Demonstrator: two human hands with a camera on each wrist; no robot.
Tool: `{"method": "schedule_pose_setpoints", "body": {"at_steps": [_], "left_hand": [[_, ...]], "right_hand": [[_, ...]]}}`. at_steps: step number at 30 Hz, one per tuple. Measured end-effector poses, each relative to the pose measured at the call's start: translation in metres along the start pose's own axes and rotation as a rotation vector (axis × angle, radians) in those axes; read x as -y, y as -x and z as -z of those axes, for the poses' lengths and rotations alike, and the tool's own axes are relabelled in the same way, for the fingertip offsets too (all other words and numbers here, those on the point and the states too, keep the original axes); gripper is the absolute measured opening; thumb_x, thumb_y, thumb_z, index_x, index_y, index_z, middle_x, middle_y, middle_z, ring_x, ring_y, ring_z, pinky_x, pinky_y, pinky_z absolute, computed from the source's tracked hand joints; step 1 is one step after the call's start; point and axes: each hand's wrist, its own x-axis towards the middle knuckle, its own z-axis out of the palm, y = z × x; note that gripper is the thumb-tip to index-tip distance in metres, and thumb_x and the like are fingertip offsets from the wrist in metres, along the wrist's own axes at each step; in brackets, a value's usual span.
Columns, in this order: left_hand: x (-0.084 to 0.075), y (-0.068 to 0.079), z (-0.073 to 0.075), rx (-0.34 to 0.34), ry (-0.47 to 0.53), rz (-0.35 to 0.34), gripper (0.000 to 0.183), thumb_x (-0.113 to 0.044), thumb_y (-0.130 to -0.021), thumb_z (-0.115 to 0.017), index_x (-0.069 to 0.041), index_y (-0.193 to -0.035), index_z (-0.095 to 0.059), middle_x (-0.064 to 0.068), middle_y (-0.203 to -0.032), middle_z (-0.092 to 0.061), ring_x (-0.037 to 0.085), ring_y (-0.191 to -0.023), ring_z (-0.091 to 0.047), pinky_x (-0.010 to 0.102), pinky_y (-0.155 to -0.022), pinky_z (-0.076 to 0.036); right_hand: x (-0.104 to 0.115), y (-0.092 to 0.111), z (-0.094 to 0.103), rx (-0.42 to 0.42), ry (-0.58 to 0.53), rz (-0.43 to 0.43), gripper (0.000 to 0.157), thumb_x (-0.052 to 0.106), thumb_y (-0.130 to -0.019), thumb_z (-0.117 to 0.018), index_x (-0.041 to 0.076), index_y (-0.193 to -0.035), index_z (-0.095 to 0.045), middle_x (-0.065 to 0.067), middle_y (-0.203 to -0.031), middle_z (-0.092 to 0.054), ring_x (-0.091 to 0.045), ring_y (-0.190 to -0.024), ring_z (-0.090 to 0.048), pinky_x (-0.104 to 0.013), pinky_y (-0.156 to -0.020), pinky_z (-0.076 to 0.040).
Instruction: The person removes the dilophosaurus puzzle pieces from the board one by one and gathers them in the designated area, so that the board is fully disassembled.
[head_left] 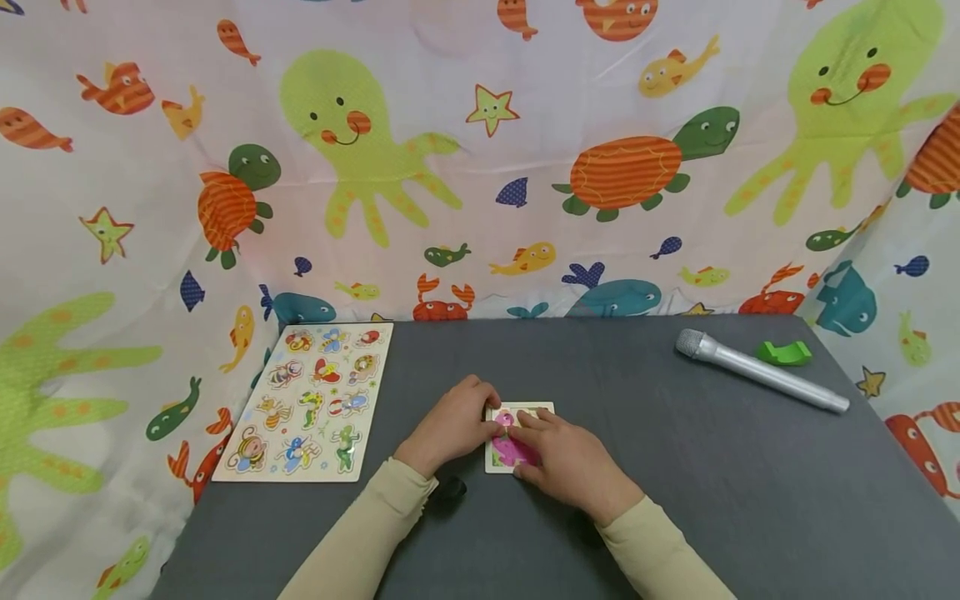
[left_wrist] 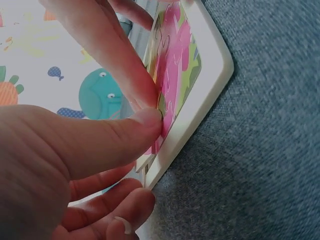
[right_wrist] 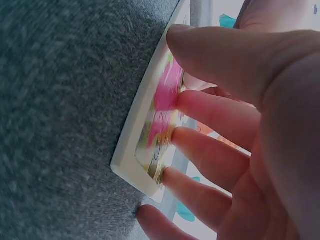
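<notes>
A small jigsaw puzzle with a pink figure sits in a white-edged tray on the grey table, between both hands. With its thumb on the pink pieces and its other fingers bent at the tray's far left corner, my left hand holds the puzzle. A piece edge there stands slightly above the rim. From the right side, my right hand lays spread fingertips on the picture. Its thumb touches the near edge of the tray. Both hands hide parts of the picture.
A board with several insect pictures lies on the left. Toward the back right are a silver microphone and a green curved block. A small dark object shows beside the left wrist. A sea-animal curtain hangs behind the table.
</notes>
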Motion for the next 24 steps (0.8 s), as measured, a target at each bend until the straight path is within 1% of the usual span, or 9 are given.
{"method": "schedule_pose_setpoints", "body": {"at_steps": [5,7,11,13,15,17,21,24], "left_hand": [[0.003,0.0,0.001,-0.014,0.037,-0.004,0.026,-0.03,-0.094,-0.086,-0.013,-0.111,-0.076,0.002,-0.104,-0.065,0.015,-0.086,-0.058,0.03,-0.079,-0.054],[0.004,0.0,0.001,-0.024,0.053,-0.003,0.027,-0.029,-0.094,-0.086,-0.013,-0.114,-0.077,0.002,-0.103,-0.066,0.014,-0.086,-0.058,0.03,-0.078,-0.054],[0.005,0.0,0.002,-0.044,0.076,-0.003,0.034,-0.028,-0.096,-0.084,-0.012,-0.124,-0.077,0.001,-0.1,-0.067,0.013,-0.086,-0.058,0.028,-0.078,-0.052],[0.006,0.001,0.002,-0.054,0.096,-0.009,0.031,-0.027,-0.098,-0.082,-0.012,-0.124,-0.079,0.001,-0.098,-0.067,0.013,-0.085,-0.058,0.028,-0.077,-0.052],[0.006,0.002,0.002,-0.066,0.131,-0.005,0.023,-0.028,-0.1,-0.079,-0.014,-0.119,-0.082,0.0,-0.097,-0.068,0.013,-0.086,-0.058,0.029,-0.078,-0.053],[0.008,0.003,0.002,-0.076,0.175,0.001,0.018,-0.028,-0.101,-0.077,-0.017,-0.114,-0.083,-0.002,-0.098,-0.07,0.013,-0.088,-0.06,0.032,-0.082,-0.055],[0.011,0.0,0.001,-0.081,0.243,0.023,0.012,-0.03,-0.102,-0.076,-0.024,-0.11,-0.083,-0.007,-0.101,-0.076,0.013,-0.092,-0.063,0.037,-0.089,-0.056],[0.016,-0.002,0.004,-0.076,0.281,0.027,0.011,-0.033,-0.103,-0.075,-0.028,-0.109,-0.083,-0.01,-0.097,-0.077,0.012,-0.087,-0.065,0.036,-0.084,-0.056]], "right_hand": [[0.0,-0.002,0.002,0.016,-0.02,0.002,0.061,0.04,-0.092,-0.085,0.023,-0.148,-0.068,-0.008,-0.16,-0.06,-0.037,-0.15,-0.055,-0.06,-0.113,-0.052],[0.001,-0.003,0.002,0.022,-0.027,0.006,0.061,0.039,-0.093,-0.085,0.023,-0.148,-0.067,-0.008,-0.16,-0.059,-0.037,-0.15,-0.055,-0.06,-0.113,-0.052],[0.001,-0.003,0.003,0.032,-0.044,0.013,0.061,0.038,-0.093,-0.084,0.021,-0.149,-0.067,-0.009,-0.161,-0.058,-0.038,-0.152,-0.053,-0.06,-0.115,-0.05],[0.001,-0.002,0.003,0.037,-0.051,0.012,0.062,0.038,-0.093,-0.085,0.02,-0.149,-0.066,-0.009,-0.161,-0.058,-0.038,-0.152,-0.052,-0.06,-0.116,-0.049],[0.001,-0.002,0.003,0.041,-0.059,0.012,0.062,0.037,-0.093,-0.085,0.019,-0.15,-0.066,-0.009,-0.162,-0.057,-0.039,-0.153,-0.052,-0.06,-0.116,-0.049],[0.001,-0.001,0.004,0.044,-0.064,0.013,0.062,0.037,-0.093,-0.085,0.019,-0.15,-0.066,-0.009,-0.162,-0.057,-0.039,-0.153,-0.051,-0.06,-0.116,-0.049],[0.001,0.0,0.004,0.052,-0.063,0.001,0.062,0.038,-0.093,-0.084,0.02,-0.15,-0.066,-0.009,-0.163,-0.056,-0.04,-0.153,-0.05,-0.061,-0.116,-0.049],[0.001,0.0,0.003,0.059,-0.061,-0.022,0.062,0.039,-0.093,-0.084,0.022,-0.15,-0.066,-0.008,-0.164,-0.055,-0.039,-0.154,-0.05,-0.06,-0.117,-0.048]]}}
